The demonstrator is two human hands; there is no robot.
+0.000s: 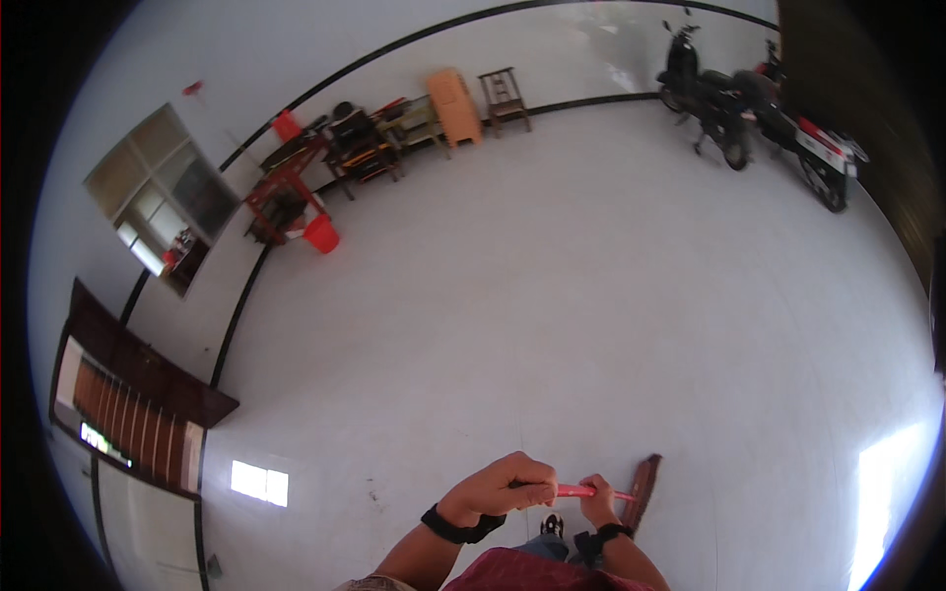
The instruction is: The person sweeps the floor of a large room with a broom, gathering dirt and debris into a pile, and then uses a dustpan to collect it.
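Observation:
A broom with a red handle and a reddish-brown bristle head (642, 491) is in my hands near the lower edge of the head view. My left hand (505, 490) is wrapped round the upper end of the handle. Lower down, closer to the bristles, my right hand (599, 500) is closed on the same handle. The broom head lies to the right of my right hand, over the pale floor (473, 295). Both wrists wear dark bands. Beneath my hands, one dark shoe (553, 526) shows.
Small dark specks (373, 492) lie on the floor left of my hands. A red bucket (321, 234) stands by a cluttered table (286, 192) at the far left. Chairs, including a wooden chair (505, 101), line the back wall. Two motorbikes (724, 108) stand far right. A brown door (148, 369) is at the left.

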